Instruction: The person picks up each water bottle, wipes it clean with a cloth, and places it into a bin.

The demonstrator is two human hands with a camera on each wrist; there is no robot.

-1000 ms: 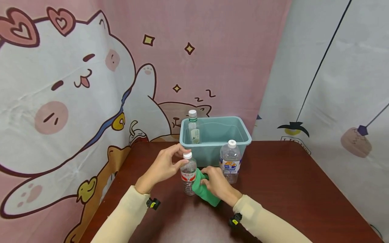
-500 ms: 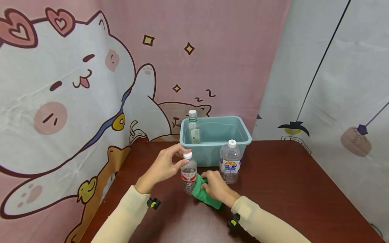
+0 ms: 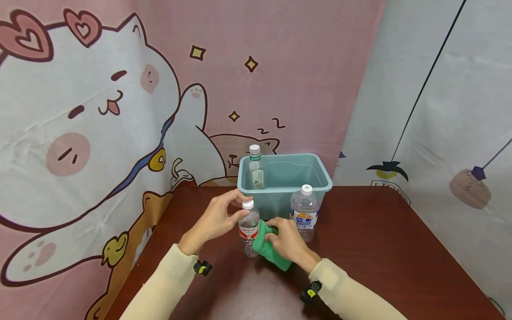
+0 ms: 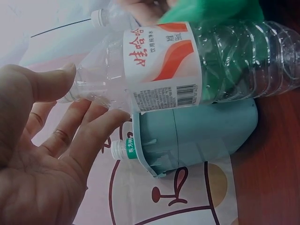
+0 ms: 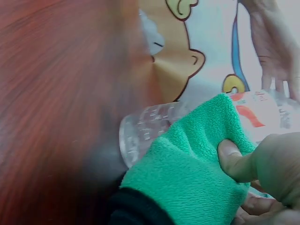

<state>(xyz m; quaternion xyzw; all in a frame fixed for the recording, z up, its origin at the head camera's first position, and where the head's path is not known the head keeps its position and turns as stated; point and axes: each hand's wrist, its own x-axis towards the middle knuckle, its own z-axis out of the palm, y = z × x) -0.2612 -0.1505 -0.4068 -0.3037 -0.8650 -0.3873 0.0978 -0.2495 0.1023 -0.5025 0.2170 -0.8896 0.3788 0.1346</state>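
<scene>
A clear plastic bottle (image 3: 249,232) with a white cap and a red-and-white label stands upright on the table. Its neck is held between the thumb and fingers of my left hand (image 3: 218,216). In the left wrist view the bottle (image 4: 161,65) lies across the frame, thumb and fingers around its cap end. My right hand (image 3: 289,240) pinches a green cloth (image 3: 272,253) against the bottle's right side. In the right wrist view the thumb presses on the cloth (image 5: 187,164), which covers part of the bottle's lower body (image 5: 152,126).
Behind the hands is a light blue plastic bin (image 3: 284,191), with a green-labelled bottle (image 3: 257,171) upright inside at its left. A larger clear bottle (image 3: 305,218) with a blue-and-orange label stands before the bin's right side. All are on the dark red-brown table (image 3: 368,249).
My right hand shifts the green cloth slightly down and then back up along the bottle's side. The left hand and the bottle stay in place.
</scene>
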